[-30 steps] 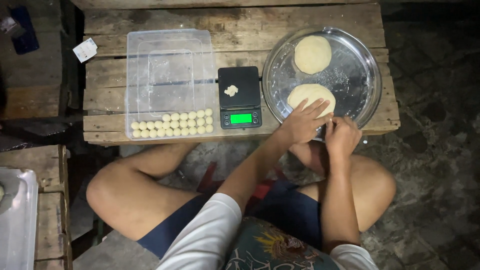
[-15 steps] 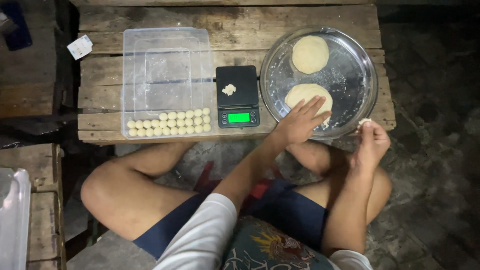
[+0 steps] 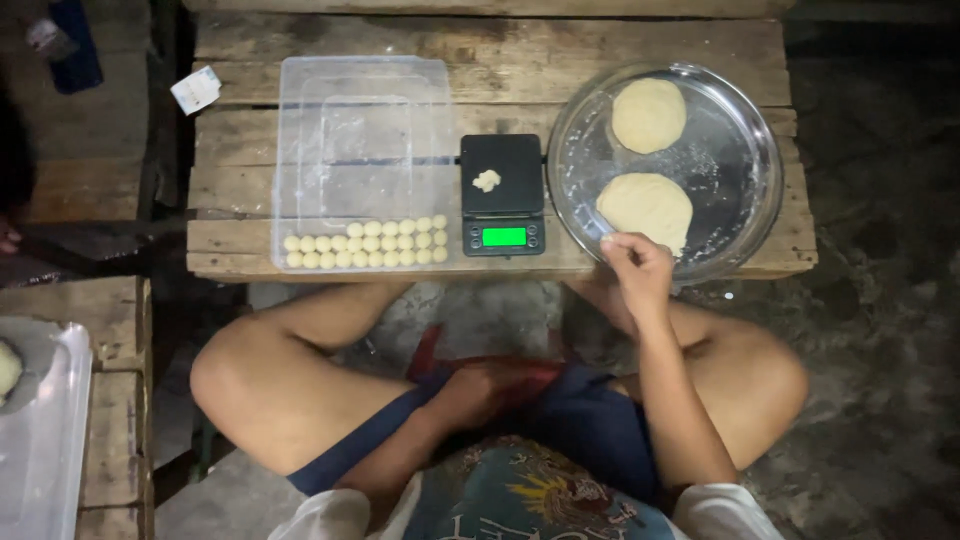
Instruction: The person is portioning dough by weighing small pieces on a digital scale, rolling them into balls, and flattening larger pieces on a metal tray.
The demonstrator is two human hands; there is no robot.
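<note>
My right hand (image 3: 636,268) is at the near rim of a round metal tray (image 3: 762,190), its fingertips pinched on a small pale bit of dough at the near-left edge of the lower flat dough disc (image 3: 646,204). A second dough disc (image 3: 648,113) lies farther back in the tray. My left hand (image 3: 482,386) rests in my lap on red cloth and holds nothing. A black scale (image 3: 503,200) with a lit green display stands left of the tray, with a small dough piece (image 3: 486,180) on it.
A clear plastic container (image 3: 360,130) sits left of the scale, with rows of several small dough balls (image 3: 365,243) along its near side. Everything stands on a wooden pallet table (image 3: 500,50). Another clear tray (image 3: 45,440) lies at the lower left. My crossed legs are below the table's edge.
My left hand has come off the lower dough disc and dropped into my lap. My right hand has moved from right of the tray back to the disc's near edge.
</note>
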